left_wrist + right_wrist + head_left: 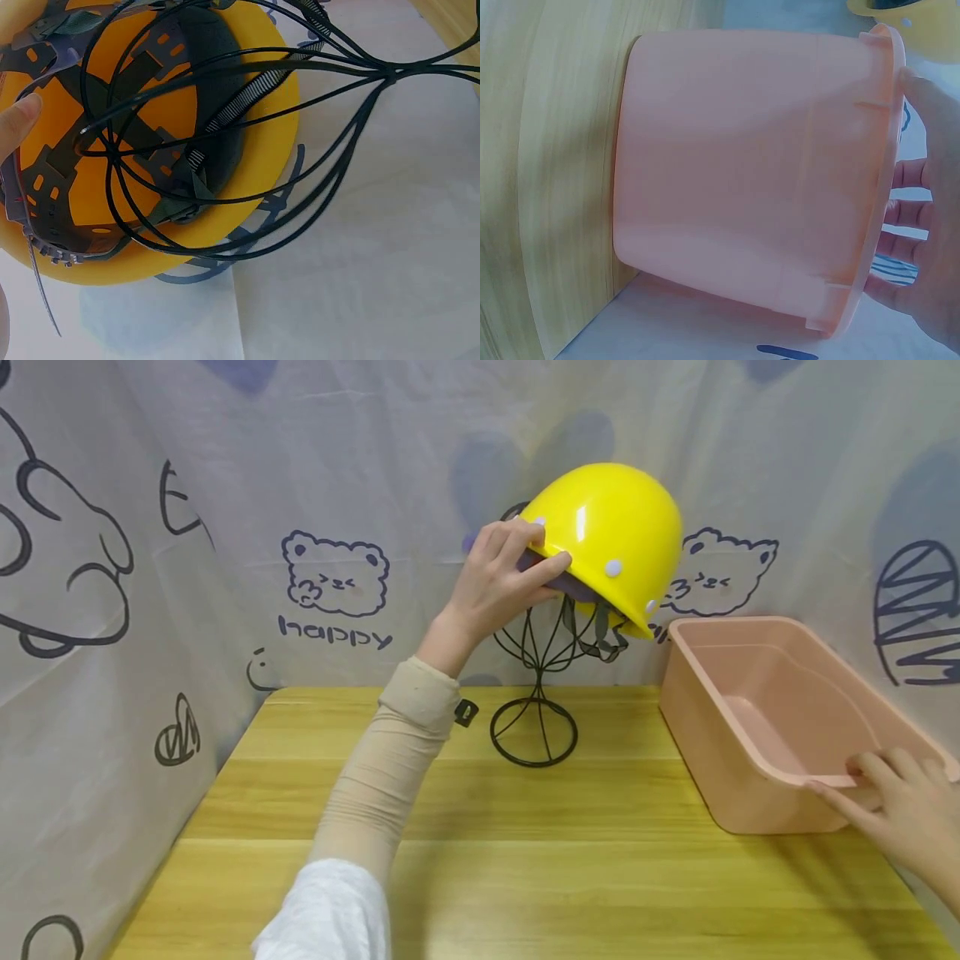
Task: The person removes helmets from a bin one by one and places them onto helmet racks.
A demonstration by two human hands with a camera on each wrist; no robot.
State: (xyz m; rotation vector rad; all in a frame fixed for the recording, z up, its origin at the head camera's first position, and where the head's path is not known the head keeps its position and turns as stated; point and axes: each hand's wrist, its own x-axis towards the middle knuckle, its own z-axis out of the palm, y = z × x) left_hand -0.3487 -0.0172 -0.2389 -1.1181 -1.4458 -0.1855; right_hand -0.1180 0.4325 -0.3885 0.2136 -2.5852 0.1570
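Note:
A yellow hard hat (611, 527) is held tilted at the black wire head-shaped stand (534, 727). My left hand (498, 564) grips the hat's rim at its left side, thumb and fingers on the edge. In the left wrist view, the hat's inside with its dark headband (214, 97) and webbing shows behind the stand's wires (225, 199); whether they touch I cannot tell. A chin strap (603, 635) dangles below the hat. My right hand (903, 802) holds the near rim of a pink plastic bin (705, 735), its fingers reaching over the edge.
The bin stands on the right of the wooden table (480, 860), and its visible inside holds nothing. A small black tag-like piece (466, 712) shows beside my left sleeve. Behind the table hangs a white cloth (420, 460) with cartoon drawings.

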